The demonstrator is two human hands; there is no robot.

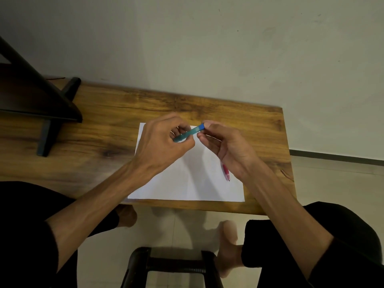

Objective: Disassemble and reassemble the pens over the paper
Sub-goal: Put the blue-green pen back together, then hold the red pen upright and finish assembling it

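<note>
— Where are you holding the blue pen?
— Mid-frame, above the paper: your left hand is gripping its barrel, your right hand is pinching its cap end.

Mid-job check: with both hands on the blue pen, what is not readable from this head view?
- Translucent blue plastic pen: its lower end sits hidden inside the left hand.
- Blue end piece: the right hand fingertips cover it; whether it is loosened is unclear.
- Red pen on the white paper sheet: upper part hidden under the right wrist.
</note>
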